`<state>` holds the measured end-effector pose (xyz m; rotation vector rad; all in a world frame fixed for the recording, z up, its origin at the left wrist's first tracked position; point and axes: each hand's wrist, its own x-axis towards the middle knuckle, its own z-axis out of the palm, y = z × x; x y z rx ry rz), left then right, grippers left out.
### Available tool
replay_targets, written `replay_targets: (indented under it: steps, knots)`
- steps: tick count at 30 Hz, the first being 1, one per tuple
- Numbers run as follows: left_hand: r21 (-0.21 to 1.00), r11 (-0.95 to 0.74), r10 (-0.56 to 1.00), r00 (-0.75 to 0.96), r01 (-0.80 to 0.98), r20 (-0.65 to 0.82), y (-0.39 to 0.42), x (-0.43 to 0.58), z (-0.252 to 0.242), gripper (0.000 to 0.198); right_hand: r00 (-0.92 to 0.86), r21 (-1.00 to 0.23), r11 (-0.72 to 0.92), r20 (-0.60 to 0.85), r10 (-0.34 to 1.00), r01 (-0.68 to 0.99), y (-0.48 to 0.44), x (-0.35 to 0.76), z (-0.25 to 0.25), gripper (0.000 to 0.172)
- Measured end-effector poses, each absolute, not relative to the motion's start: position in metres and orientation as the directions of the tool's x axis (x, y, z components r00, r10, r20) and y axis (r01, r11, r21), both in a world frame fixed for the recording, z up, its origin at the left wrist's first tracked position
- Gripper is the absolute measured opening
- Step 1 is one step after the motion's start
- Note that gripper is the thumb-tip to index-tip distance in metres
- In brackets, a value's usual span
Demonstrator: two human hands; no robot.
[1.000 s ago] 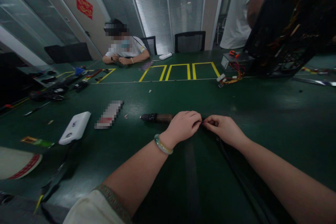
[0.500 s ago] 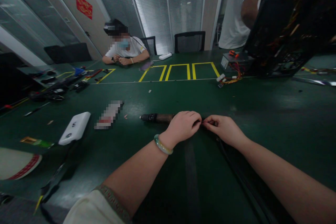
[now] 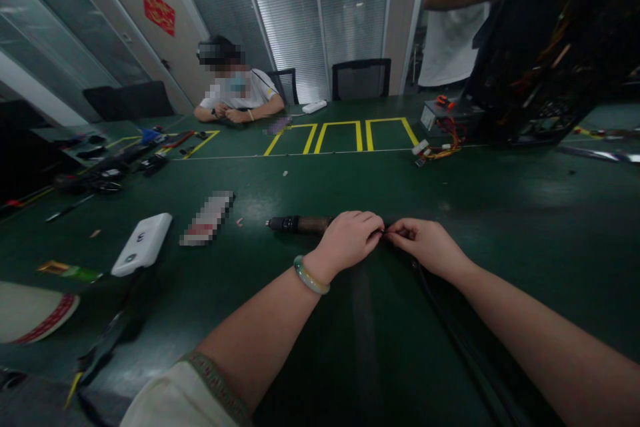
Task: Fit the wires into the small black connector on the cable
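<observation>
An electric screwdriver [image 3: 313, 225] with a dark nose and a brownish body lies on the green table, its tip to the left. My left hand [image 3: 353, 238] is closed over its rear part, fingertips pinched together at the right end. Just beside it, my right hand [image 3: 425, 245] is closed, thumb and forefinger pinching a thin wire end close to the left fingertips. The exact contact there is too small to make out. From under my right hand a black cable [image 3: 440, 313] trails towards the lower right.
Left of the screwdriver lie a blurred-out flat packet [image 3: 207, 220] and a white power bank [image 3: 143, 245] with a cable. A power supply [image 3: 450, 117] with loose wires and a tilted black computer case [image 3: 545, 67] stand at the back right. A masked person [image 3: 240, 93] sits opposite.
My hands have stayed almost in place, fingertips shifting very slightly. The standing person behind the computer case has turned and now holds a forearm out to the right.
</observation>
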<state>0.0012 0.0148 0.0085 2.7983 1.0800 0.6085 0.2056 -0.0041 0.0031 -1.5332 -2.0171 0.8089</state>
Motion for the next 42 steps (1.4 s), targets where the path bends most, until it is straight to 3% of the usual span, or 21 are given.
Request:
replay_targets:
  steps: [42]
  knots:
    - [0.232, -0.758, 0.65, 0.679, 0.61, 0.34, 0.0147, -0.0013, 0.0113, 0.008, -0.273, -0.713, 0.214, 0.033, 0.961, 0.668, -0.0053, 0.207, 0.0001, 0.02]
